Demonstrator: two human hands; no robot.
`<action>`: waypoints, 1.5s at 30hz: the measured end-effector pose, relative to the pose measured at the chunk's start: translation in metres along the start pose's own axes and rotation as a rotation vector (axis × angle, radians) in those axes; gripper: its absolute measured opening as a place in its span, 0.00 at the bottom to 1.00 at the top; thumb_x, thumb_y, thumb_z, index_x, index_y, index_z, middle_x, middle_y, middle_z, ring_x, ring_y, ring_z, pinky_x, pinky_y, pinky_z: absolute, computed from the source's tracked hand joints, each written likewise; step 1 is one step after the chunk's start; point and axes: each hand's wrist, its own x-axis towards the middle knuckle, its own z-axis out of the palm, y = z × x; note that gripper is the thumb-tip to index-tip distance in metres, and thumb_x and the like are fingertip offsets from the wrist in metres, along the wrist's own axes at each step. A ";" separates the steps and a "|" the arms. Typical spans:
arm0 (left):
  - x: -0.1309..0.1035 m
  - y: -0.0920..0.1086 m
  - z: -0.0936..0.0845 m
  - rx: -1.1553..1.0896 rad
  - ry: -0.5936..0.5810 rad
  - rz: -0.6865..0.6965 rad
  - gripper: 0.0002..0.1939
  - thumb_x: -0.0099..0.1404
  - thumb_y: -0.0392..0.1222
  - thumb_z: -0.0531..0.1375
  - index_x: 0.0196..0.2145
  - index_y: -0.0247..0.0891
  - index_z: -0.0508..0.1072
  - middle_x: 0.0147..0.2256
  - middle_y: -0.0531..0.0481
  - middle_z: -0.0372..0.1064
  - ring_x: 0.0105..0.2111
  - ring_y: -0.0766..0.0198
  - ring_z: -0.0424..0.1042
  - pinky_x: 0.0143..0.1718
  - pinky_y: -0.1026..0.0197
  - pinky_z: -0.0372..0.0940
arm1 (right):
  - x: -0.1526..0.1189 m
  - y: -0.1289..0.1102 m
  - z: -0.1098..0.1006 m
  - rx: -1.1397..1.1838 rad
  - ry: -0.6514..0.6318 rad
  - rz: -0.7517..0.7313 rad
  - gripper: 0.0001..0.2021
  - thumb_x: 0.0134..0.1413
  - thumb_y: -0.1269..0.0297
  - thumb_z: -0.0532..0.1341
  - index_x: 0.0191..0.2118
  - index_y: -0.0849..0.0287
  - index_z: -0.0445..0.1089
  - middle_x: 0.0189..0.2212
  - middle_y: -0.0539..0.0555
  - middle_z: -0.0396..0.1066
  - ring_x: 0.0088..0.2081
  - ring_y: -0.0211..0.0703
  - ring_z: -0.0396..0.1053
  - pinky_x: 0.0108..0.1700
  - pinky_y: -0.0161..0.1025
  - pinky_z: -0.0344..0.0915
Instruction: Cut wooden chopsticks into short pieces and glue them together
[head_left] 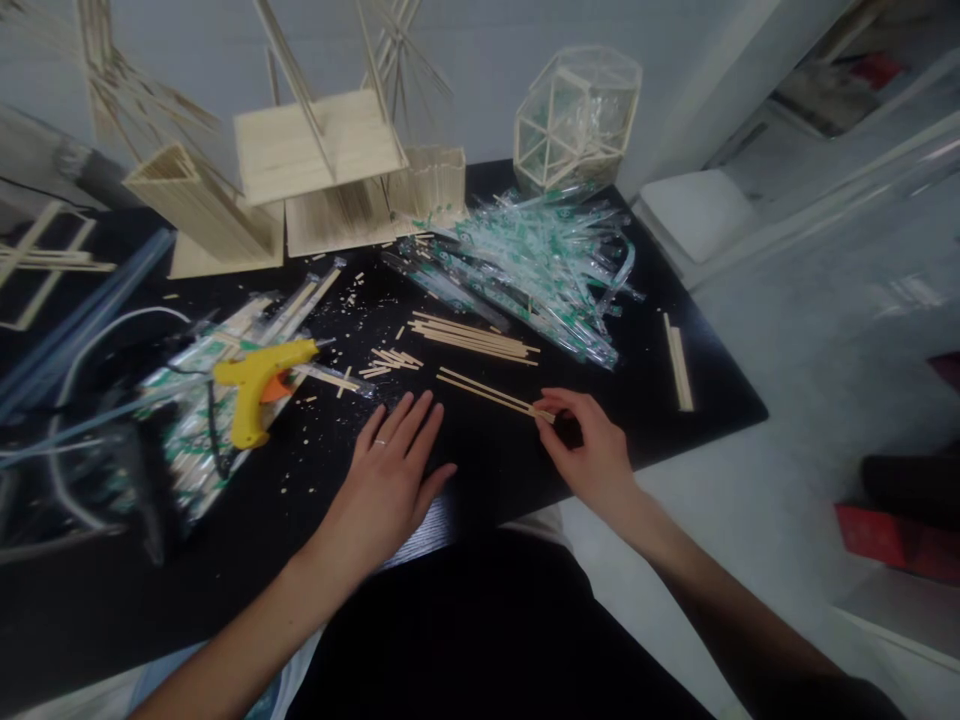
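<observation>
My right hand [589, 445] pinches the near end of a pair of thin wooden sticks [484, 390] that lie side by side on the black table [480, 465]. A small gap runs between the two sticks. Flat on the tabletop, fingers stretched out and a ring on one of them, rests my left hand [397, 460]; nothing is in it. Just beyond the fingers lie several short cut stick pieces [391, 361]. A row of longer wooden sticks [474, 338] sits behind the held pair. To the left is a yellow glue gun [259, 385] on its side.
Wrapped chopsticks [202, 430] lie under the glue gun, with a white cable [67, 400] beside them. Clear and green wrappers [540, 260] are heaped at the back. Stick-built models [322, 150] and a faceted frame [577, 120] stand behind. Several sticks [679, 365] lie near the right edge.
</observation>
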 end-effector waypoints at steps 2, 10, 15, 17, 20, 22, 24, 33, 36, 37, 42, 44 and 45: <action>-0.004 0.006 0.001 -0.035 0.005 0.045 0.28 0.74 0.48 0.56 0.66 0.31 0.63 0.68 0.35 0.60 0.68 0.44 0.59 0.66 0.37 0.57 | 0.001 0.000 0.001 0.005 0.000 -0.003 0.11 0.63 0.67 0.63 0.51 0.53 0.70 0.40 0.53 0.79 0.42 0.48 0.76 0.47 0.48 0.74; -0.008 0.012 0.002 -0.292 0.104 0.120 0.14 0.72 0.38 0.59 0.53 0.36 0.76 0.56 0.41 0.75 0.60 0.52 0.71 0.59 0.44 0.69 | 0.008 -0.002 0.007 0.053 -0.050 -0.024 0.12 0.64 0.67 0.63 0.52 0.53 0.69 0.42 0.54 0.80 0.45 0.49 0.77 0.50 0.49 0.74; -0.012 0.014 -0.002 -0.447 0.048 0.147 0.10 0.71 0.34 0.59 0.48 0.39 0.77 0.49 0.45 0.78 0.53 0.57 0.75 0.54 0.52 0.71 | 0.015 -0.012 0.011 0.089 -0.144 -0.073 0.13 0.65 0.68 0.62 0.54 0.52 0.69 0.42 0.53 0.80 0.46 0.49 0.77 0.51 0.51 0.73; -0.015 0.013 -0.004 -0.498 0.048 0.148 0.11 0.71 0.33 0.59 0.49 0.39 0.75 0.46 0.46 0.78 0.49 0.60 0.76 0.52 0.55 0.71 | 0.019 -0.015 0.012 0.092 -0.174 -0.098 0.13 0.66 0.68 0.61 0.54 0.51 0.70 0.42 0.53 0.81 0.47 0.50 0.77 0.52 0.52 0.72; -0.017 0.004 -0.008 -0.467 0.141 0.087 0.12 0.70 0.31 0.60 0.50 0.39 0.74 0.46 0.47 0.77 0.46 0.61 0.75 0.51 0.56 0.69 | 0.025 -0.018 0.015 0.099 -0.229 -0.134 0.14 0.67 0.68 0.60 0.55 0.50 0.70 0.42 0.53 0.81 0.48 0.51 0.76 0.52 0.54 0.71; -0.016 -0.004 -0.012 -0.390 0.201 -0.004 0.12 0.70 0.33 0.60 0.50 0.40 0.73 0.46 0.46 0.76 0.47 0.59 0.74 0.51 0.54 0.68 | 0.028 -0.019 0.016 0.107 -0.258 -0.150 0.14 0.67 0.69 0.60 0.55 0.49 0.70 0.42 0.52 0.82 0.48 0.51 0.75 0.52 0.53 0.71; -0.012 -0.014 -0.015 -0.289 0.210 -0.114 0.12 0.71 0.37 0.60 0.52 0.40 0.72 0.49 0.44 0.74 0.50 0.55 0.73 0.53 0.50 0.68 | 0.031 -0.019 0.018 0.115 -0.268 -0.163 0.15 0.67 0.69 0.60 0.56 0.49 0.69 0.41 0.52 0.82 0.48 0.51 0.75 0.52 0.53 0.71; 0.006 -0.037 -0.011 -0.119 0.098 -0.241 0.15 0.73 0.48 0.57 0.50 0.37 0.72 0.47 0.40 0.69 0.48 0.50 0.70 0.50 0.48 0.67 | 0.027 -0.014 0.014 0.091 -0.246 -0.174 0.14 0.65 0.69 0.62 0.54 0.52 0.70 0.47 0.56 0.77 0.50 0.51 0.74 0.53 0.54 0.72; 0.013 -0.040 -0.012 -0.142 0.062 -0.240 0.12 0.73 0.48 0.56 0.45 0.38 0.73 0.42 0.42 0.68 0.44 0.50 0.69 0.46 0.49 0.66 | 0.027 -0.014 0.013 0.100 -0.235 -0.144 0.13 0.64 0.68 0.63 0.53 0.52 0.70 0.48 0.56 0.77 0.50 0.51 0.75 0.52 0.54 0.73; 0.015 -0.041 -0.013 -0.156 0.047 -0.238 0.11 0.73 0.48 0.56 0.43 0.38 0.73 0.42 0.43 0.69 0.43 0.51 0.69 0.45 0.50 0.65 | 0.027 -0.013 0.013 0.108 -0.228 -0.137 0.13 0.64 0.69 0.63 0.53 0.52 0.70 0.48 0.56 0.77 0.50 0.51 0.75 0.52 0.53 0.74; 0.020 -0.048 -0.016 -0.257 -0.045 -0.213 0.09 0.72 0.46 0.57 0.36 0.40 0.70 0.36 0.47 0.69 0.39 0.55 0.69 0.41 0.53 0.63 | 0.027 -0.012 0.014 0.131 -0.186 -0.109 0.14 0.62 0.69 0.64 0.52 0.52 0.71 0.48 0.56 0.76 0.50 0.51 0.75 0.50 0.52 0.75; 0.021 -0.050 -0.018 -0.317 -0.084 -0.199 0.09 0.73 0.46 0.57 0.36 0.41 0.70 0.34 0.49 0.70 0.37 0.57 0.70 0.41 0.54 0.62 | 0.028 -0.012 0.014 0.136 -0.177 -0.092 0.14 0.61 0.69 0.65 0.52 0.52 0.71 0.48 0.56 0.76 0.49 0.51 0.75 0.49 0.51 0.75; 0.021 -0.050 -0.019 -0.347 -0.095 -0.195 0.09 0.73 0.47 0.57 0.36 0.41 0.71 0.33 0.50 0.70 0.36 0.57 0.70 0.41 0.54 0.62 | 0.028 -0.012 0.014 0.139 -0.177 -0.082 0.15 0.60 0.69 0.65 0.52 0.52 0.72 0.49 0.56 0.76 0.49 0.51 0.75 0.48 0.51 0.75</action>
